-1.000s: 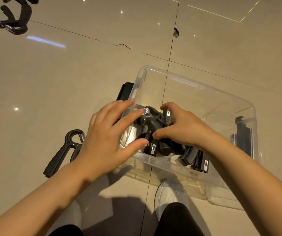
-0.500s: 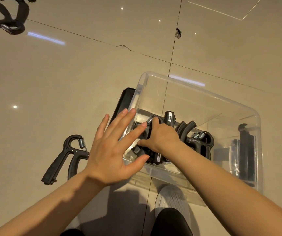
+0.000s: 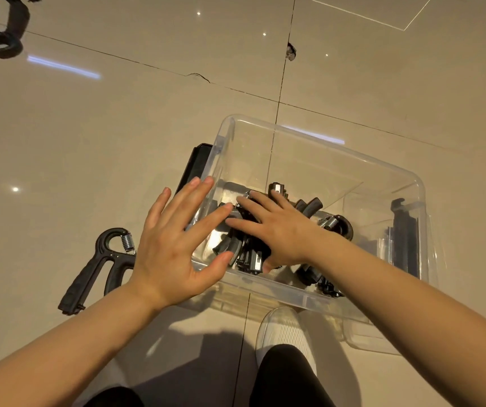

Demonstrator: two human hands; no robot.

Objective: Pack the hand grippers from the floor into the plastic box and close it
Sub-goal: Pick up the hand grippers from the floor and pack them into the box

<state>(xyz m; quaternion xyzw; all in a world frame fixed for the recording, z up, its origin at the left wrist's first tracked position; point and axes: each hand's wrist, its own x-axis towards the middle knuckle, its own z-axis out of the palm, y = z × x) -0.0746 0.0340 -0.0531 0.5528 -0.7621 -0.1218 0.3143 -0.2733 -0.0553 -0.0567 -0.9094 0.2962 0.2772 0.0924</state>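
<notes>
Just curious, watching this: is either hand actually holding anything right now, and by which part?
Nothing is held. The left hand hovers open; the right hand lies flat on the hand grippers in the plastic box.

Single head-mounted wide-angle view, aimed steeply down and forward at close range: tiled floor (image 3: 118, 127) fills the frame, plastic box (image 3: 318, 136) toward 3 o'clock of centre.

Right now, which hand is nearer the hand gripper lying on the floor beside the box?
Left. The left hand hovers just right of that gripper; the right hand is farther off, inside the box.
</notes>
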